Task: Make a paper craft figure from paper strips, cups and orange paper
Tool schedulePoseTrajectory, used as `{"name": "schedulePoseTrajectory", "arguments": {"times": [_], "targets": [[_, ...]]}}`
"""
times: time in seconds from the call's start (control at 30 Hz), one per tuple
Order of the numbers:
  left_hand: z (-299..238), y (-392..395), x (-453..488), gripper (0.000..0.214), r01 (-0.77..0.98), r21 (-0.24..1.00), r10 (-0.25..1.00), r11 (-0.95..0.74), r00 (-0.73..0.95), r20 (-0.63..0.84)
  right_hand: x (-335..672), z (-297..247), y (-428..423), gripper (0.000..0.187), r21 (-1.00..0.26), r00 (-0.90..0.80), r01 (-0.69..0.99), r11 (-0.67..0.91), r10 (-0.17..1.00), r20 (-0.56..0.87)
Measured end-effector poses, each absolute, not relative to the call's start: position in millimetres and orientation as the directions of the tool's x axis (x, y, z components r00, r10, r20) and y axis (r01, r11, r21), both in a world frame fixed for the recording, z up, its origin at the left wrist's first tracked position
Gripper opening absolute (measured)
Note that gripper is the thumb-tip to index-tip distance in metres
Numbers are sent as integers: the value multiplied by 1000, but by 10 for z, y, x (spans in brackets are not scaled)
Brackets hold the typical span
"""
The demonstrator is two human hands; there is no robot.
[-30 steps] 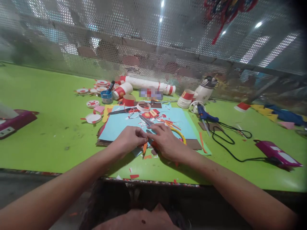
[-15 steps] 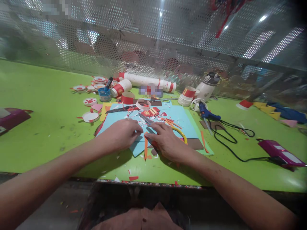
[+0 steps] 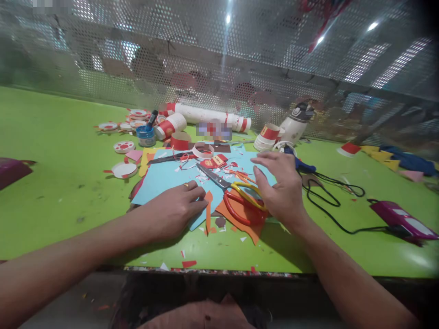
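My left hand (image 3: 173,210) rests on the blue paper sheet (image 3: 161,178), fingers curled together, its fingertips touching an orange paper strip (image 3: 208,210). My right hand (image 3: 279,185) hovers with fingers spread above the red and yellow handled scissors (image 3: 236,194), holding nothing. The scissors lie open on the blue sheet, over an orange paper piece (image 3: 240,221). Small red, orange and white paper scraps lie scattered around both hands.
On the green table (image 3: 51,183) stand red and white paper cups (image 3: 171,125), a blue paint pot (image 3: 146,135), a white bottle (image 3: 295,125), a blue glue gun (image 3: 297,162) with a black cord, and a magenta power strip (image 3: 401,221). A perforated metal screen (image 3: 219,59) closes the back.
My right hand lifted off the paper and moved right and away, opening its fingers and uncovering the scissors. My left hand stayed on the blue sheet by the orange strip.
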State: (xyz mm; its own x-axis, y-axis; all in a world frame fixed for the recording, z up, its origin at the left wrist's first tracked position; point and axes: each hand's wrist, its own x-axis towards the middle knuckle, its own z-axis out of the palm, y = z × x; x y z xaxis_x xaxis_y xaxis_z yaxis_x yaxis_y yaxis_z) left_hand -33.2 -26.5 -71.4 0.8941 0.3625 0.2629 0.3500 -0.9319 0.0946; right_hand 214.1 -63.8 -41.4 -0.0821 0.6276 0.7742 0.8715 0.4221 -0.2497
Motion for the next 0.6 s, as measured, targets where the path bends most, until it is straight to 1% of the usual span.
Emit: {"name": "schedulePoseTrajectory", "arguments": {"times": [0.07,0.17,0.3,0.37,0.47,0.6], "targets": [[-718,-264,-333,29,334,68,341,-940,916,210,2132,-479,-657,16,-265,-109,859,437,663,740],[-691,-283,-334,33,332,100,346,-938,912,219,2056,-575,-700,17,-278,-224,830,483,747,626],[-654,-318,-350,36,356,118,374,-927,905,202,1893,-620,-774,23,-178,-438,818,547,793,423],[-653,-324,-360,38,373,116,390,-920,901,191,1824,-620,-802,26,-130,-499,818,561,803,325],[-661,-324,-365,38,375,135,396,-917,897,196,1770,-628,-822,29,-84,-515,832,548,819,252],[-642,-345,-352,34,389,140,408,-911,898,162,1759,-640,-830,29,-55,-507,844,533,827,243]]}}
